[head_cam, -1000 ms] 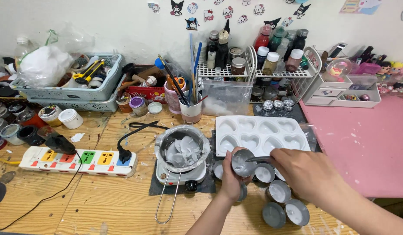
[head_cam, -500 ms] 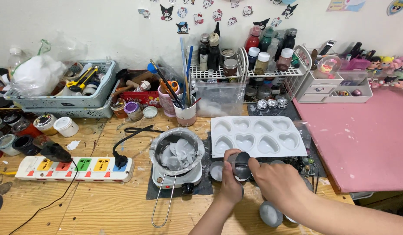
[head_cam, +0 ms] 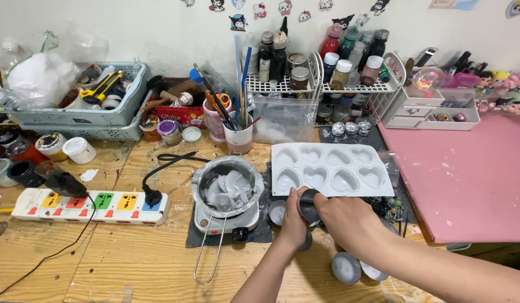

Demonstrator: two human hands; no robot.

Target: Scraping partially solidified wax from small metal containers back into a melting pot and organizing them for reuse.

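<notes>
While wax chunks (head_cam: 229, 189) fill the pot (head_cam: 199, 180), both hands grip a tin cup (head_cam: 308, 203).

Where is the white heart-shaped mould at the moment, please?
In the head view, the white heart mould lies flat right of centre on the wooden table, right of the melting pot, just beyond both hands.

A white wall (head_cam: 131, 22) dotted with small cartoon stickers (head_cam: 237, 21) backs a paint-flecked wooden counter (head_cam: 103, 264), with a pink-topped surface (head_cam: 473, 179) adjoining on the right, all evenly and brightly lit.
</notes>
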